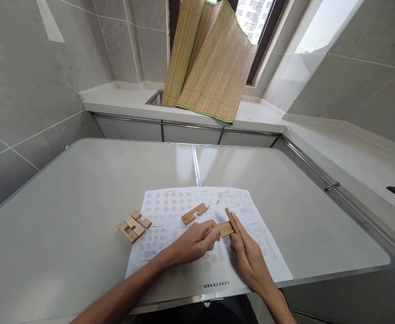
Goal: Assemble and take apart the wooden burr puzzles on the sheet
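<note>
My left hand [200, 241] is closed around the left end of a flat wooden puzzle piece [226, 229]. A second wooden puzzle piece [234, 226], seen nearly edge-on, is gripped by my right hand [248, 256]. The two pieces meet at an angle; whether they interlock cannot be made out. Just beyond my left hand, a loose wooden piece [191, 218] with a cut-out notch lies on the printed instruction sheet [197, 270]. Several more notched wooden pieces [134, 226] sit grouped at the sheet's left edge.
Under the sheet is a pale folding table [82, 202] with a metal seam [195, 164] across it. Behind it, a bamboo mat [217, 67] leans over a sink [155, 97] in the white counter [123, 99]. Grey tiled walls rise on both sides.
</note>
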A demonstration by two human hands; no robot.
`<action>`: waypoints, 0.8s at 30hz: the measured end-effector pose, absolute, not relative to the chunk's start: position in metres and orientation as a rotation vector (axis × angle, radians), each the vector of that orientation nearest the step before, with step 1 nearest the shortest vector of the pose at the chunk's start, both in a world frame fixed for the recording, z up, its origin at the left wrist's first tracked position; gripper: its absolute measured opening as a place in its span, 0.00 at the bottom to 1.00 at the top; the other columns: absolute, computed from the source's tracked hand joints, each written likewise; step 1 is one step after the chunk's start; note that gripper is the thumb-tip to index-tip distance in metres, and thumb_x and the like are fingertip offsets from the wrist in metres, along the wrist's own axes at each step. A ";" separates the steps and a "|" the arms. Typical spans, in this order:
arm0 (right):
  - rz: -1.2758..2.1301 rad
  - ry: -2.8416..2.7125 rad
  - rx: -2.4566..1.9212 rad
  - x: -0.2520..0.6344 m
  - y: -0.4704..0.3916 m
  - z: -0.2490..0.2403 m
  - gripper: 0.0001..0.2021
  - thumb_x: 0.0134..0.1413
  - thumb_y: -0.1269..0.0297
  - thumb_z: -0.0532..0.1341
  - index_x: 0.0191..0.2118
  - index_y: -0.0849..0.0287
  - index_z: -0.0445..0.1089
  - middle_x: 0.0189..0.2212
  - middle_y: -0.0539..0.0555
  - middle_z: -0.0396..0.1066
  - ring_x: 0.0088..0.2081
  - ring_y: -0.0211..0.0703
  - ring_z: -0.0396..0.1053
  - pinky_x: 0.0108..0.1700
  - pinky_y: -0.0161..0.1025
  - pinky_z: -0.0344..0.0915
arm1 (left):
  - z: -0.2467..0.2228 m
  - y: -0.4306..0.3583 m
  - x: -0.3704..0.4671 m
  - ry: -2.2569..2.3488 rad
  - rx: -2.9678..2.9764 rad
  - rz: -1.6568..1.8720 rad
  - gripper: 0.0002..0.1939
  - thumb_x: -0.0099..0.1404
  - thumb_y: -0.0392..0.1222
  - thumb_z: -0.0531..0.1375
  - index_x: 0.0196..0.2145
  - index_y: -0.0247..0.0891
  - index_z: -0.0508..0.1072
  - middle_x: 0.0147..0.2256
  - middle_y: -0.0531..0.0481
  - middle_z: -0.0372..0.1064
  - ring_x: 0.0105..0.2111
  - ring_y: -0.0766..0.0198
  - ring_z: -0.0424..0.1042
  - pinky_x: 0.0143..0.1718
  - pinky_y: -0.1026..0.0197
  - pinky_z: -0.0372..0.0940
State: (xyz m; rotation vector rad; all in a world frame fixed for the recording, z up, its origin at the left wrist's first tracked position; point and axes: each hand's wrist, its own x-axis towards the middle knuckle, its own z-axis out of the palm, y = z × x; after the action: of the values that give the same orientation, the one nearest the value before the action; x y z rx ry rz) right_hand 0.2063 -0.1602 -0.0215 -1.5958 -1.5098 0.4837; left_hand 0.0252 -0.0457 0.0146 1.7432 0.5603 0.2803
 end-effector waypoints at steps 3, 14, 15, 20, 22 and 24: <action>0.540 -1.482 -1.575 0.208 -0.161 -0.019 0.27 0.77 0.53 0.46 0.76 0.48 0.52 0.62 0.55 0.72 0.58 0.55 0.75 0.51 0.50 0.79 | 0.015 -0.046 0.025 0.553 1.725 0.284 0.17 0.78 0.53 0.49 0.37 0.39 0.66 0.26 0.56 0.61 0.26 0.66 0.59 0.30 0.62 0.57; 0.548 -1.452 -1.608 0.207 -0.162 -0.015 0.27 0.77 0.54 0.46 0.75 0.48 0.54 0.66 0.54 0.68 0.65 0.56 0.69 0.62 0.54 0.72 | 0.018 -0.045 0.027 0.593 1.803 0.266 0.18 0.78 0.53 0.47 0.35 0.40 0.64 0.26 0.55 0.62 0.26 0.65 0.59 0.30 0.62 0.57; 0.539 -1.471 -1.598 0.207 -0.161 -0.016 0.27 0.77 0.54 0.46 0.75 0.48 0.53 0.69 0.52 0.64 0.68 0.55 0.64 0.66 0.55 0.68 | 0.018 -0.045 0.028 0.604 1.814 0.265 0.18 0.78 0.53 0.47 0.34 0.40 0.64 0.26 0.55 0.62 0.26 0.65 0.59 0.30 0.61 0.57; 0.513 -1.548 -1.551 0.205 -0.161 -0.021 0.28 0.77 0.57 0.48 0.77 0.45 0.47 0.73 0.50 0.56 0.73 0.49 0.55 0.71 0.53 0.61 | 0.016 -0.046 0.028 0.635 1.845 0.265 0.20 0.78 0.54 0.48 0.32 0.40 0.62 0.26 0.55 0.63 0.26 0.65 0.59 0.30 0.61 0.57; 0.494 -1.509 -1.582 0.205 -0.161 -0.021 0.27 0.77 0.56 0.47 0.76 0.46 0.49 0.72 0.51 0.58 0.72 0.51 0.58 0.69 0.53 0.64 | 0.016 -0.046 0.028 0.623 1.822 0.274 0.19 0.77 0.54 0.48 0.33 0.40 0.63 0.26 0.55 0.63 0.26 0.65 0.60 0.30 0.61 0.57; 0.511 -1.450 -1.609 0.205 -0.160 -0.021 0.27 0.77 0.54 0.46 0.76 0.48 0.52 0.65 0.55 0.69 0.64 0.53 0.70 0.59 0.51 0.74 | 0.016 -0.047 0.028 0.604 1.788 0.290 0.18 0.77 0.53 0.48 0.34 0.40 0.64 0.25 0.55 0.62 0.25 0.65 0.59 0.29 0.61 0.57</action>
State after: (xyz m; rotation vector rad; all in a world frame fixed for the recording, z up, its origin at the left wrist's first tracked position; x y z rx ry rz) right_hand 0.2050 -0.1605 -0.0208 -1.6087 -1.4503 0.5107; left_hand 0.0278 -0.0470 0.0162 1.7876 0.6036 0.2901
